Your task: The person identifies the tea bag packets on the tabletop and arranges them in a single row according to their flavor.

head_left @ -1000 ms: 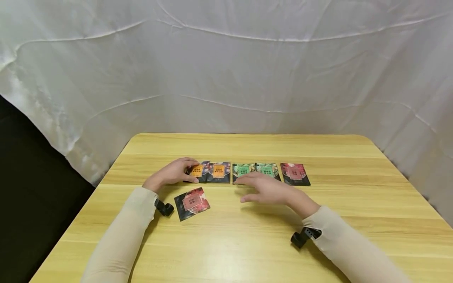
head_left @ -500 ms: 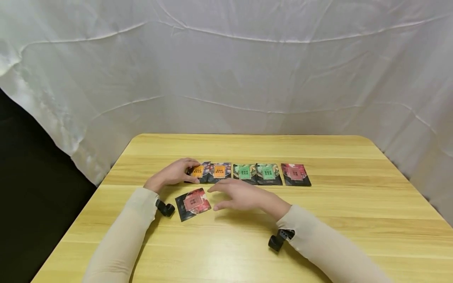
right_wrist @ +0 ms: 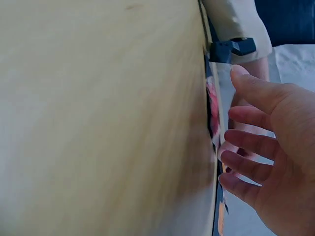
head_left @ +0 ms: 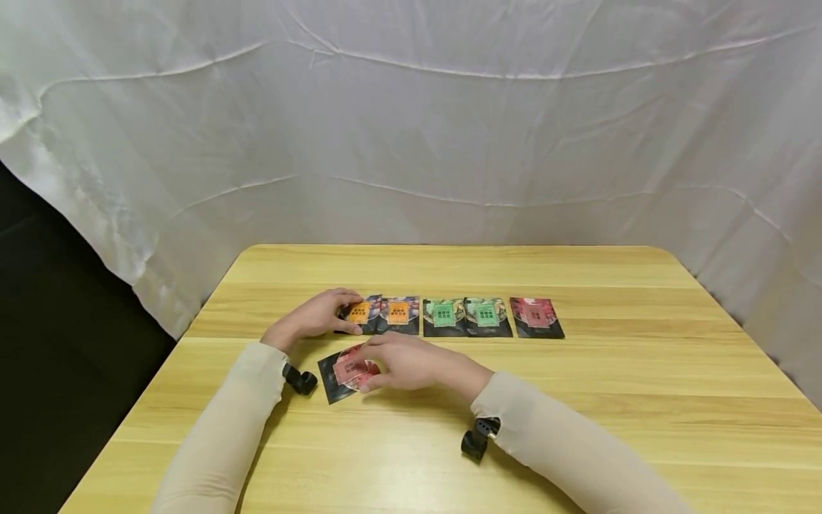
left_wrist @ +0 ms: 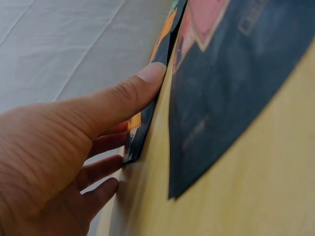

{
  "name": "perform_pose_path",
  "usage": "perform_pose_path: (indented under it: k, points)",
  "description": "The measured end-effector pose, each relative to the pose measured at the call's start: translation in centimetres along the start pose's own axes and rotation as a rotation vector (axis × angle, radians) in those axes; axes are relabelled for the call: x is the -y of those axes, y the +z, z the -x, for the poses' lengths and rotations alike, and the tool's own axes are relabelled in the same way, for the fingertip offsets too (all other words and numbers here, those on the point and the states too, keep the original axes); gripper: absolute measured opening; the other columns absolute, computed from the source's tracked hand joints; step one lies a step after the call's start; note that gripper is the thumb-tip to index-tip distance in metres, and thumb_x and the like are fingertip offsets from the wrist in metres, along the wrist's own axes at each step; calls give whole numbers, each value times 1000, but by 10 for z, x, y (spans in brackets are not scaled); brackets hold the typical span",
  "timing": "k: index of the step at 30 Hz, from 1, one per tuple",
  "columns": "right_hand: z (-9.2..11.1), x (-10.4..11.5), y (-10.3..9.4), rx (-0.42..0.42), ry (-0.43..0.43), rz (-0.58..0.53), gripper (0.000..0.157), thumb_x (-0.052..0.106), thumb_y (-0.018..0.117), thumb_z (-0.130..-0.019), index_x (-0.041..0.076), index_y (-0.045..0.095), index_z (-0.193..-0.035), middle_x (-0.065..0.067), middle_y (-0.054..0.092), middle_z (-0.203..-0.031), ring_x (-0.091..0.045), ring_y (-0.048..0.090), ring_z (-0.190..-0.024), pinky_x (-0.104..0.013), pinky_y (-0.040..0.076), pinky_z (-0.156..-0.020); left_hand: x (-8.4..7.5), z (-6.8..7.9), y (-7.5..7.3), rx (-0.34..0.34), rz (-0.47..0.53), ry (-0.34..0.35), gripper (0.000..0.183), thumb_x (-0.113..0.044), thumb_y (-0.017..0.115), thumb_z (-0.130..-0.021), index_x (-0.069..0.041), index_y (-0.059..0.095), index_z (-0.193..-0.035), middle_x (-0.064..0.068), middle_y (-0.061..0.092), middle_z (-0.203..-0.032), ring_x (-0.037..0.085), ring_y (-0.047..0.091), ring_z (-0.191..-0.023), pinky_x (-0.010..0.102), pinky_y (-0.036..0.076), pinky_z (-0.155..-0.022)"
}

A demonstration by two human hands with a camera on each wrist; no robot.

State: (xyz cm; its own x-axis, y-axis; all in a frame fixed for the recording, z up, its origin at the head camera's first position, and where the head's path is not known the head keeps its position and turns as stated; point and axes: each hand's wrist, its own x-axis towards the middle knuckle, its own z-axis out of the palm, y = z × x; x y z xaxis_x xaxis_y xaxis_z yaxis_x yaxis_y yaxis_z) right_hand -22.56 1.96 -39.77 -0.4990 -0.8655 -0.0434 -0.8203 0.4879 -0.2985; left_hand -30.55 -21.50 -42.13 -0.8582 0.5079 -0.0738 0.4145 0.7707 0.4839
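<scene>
My left hand (head_left: 316, 314) rests at the left end of a row of flat packets. Its thumb and fingers touch the edges of an orange-labelled sachet (head_left: 359, 312), partly covering it. In the left wrist view the thumb lies along that sachet's near edge. A loose red and black sachet (head_left: 337, 375) lies askew in front of the row. Over its right part hovers my right hand (head_left: 411, 362), thumb and fingers spread and holding nothing. The right wrist view shows a gap between these fingers and the red sachet (right_wrist: 213, 105).
The row continues rightward with a second orange-labelled sachet (head_left: 399, 314), two green-labelled sachets (head_left: 444, 316) and a red sachet (head_left: 536, 317), which sits apart by a small gap. All lie on a wooden table (head_left: 642, 400). A pale curtain (head_left: 449, 143) hangs behind it.
My right hand has moved left and nearer, from in front of the green-labelled sachets to above the loose red sachet. The left hand and the sachets have stayed in place.
</scene>
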Motion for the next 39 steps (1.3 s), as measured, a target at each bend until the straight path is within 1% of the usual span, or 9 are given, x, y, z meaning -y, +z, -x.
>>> perform_pose_path:
  k: [6,16,19,22,26,33,35,37,39]
  points:
    - [-9,7,5,10,-90,109,62,52,57,-95,16,51,-145,-2,51,-144,-18,43,-135,-33,31,-113,0,1,1,-5,2,10,76,-44,75,-85,-5,48,-144,15,43,-147,35,39,-135,53,34,-109]
    - [-7,9,6,52,-113,162,60,49,56,-97,14,50,-145,0,50,-144,-17,43,-135,-30,31,-112,-1,2,2,-10,3,16,75,-41,76,-85,-4,48,-144,17,43,-147,37,39,-135,53,34,-108]
    - [-3,9,6,34,-108,140,55,48,58,-96,14,56,-139,1,57,-137,-14,51,-127,-28,39,-107,-1,2,2,-4,4,7,76,-43,75,-85,-5,48,-145,16,43,-147,36,39,-135,53,34,-109]
    - [1,10,6,13,-99,114,43,45,62,-95,16,63,-127,4,62,-120,-8,58,-107,-24,46,-94,0,2,2,-3,7,5,76,-43,75,-85,-5,48,-145,16,43,-148,35,38,-136,52,34,-109]
    - [6,9,5,-9,-102,101,37,44,69,-90,18,64,-116,8,60,-106,-3,55,-91,-19,47,-82,0,2,1,-12,9,8,76,-43,76,-85,-5,48,-144,16,44,-147,35,39,-135,51,34,-109]
    - [17,3,3,0,-142,147,53,44,66,-91,17,59,-136,1,57,-133,-13,53,-120,-27,40,-104,-2,1,0,-1,14,-6,77,-44,76,-84,-6,48,-145,16,43,-148,35,39,-135,52,34,-109]
    - [20,2,2,-1,-139,132,48,46,63,-93,17,63,-131,1,58,-132,-14,53,-119,-29,41,-104,-2,1,0,0,8,-6,77,-44,75,-84,-6,47,-145,16,42,-148,35,38,-135,52,34,-109]
    - [22,1,1,-7,-131,106,39,49,59,-94,18,68,-118,3,60,-121,-11,56,-109,-26,44,-96,-1,0,0,-1,5,-5,77,-45,75,-84,-6,47,-145,16,43,-148,35,39,-135,52,34,-109]
    - [24,0,1,-13,-128,85,31,49,59,-94,20,67,-104,6,59,-108,-8,55,-95,-23,46,-85,0,0,0,-1,3,-5,77,-44,75,-84,-6,48,-145,16,43,-147,35,40,-135,52,35,-108]
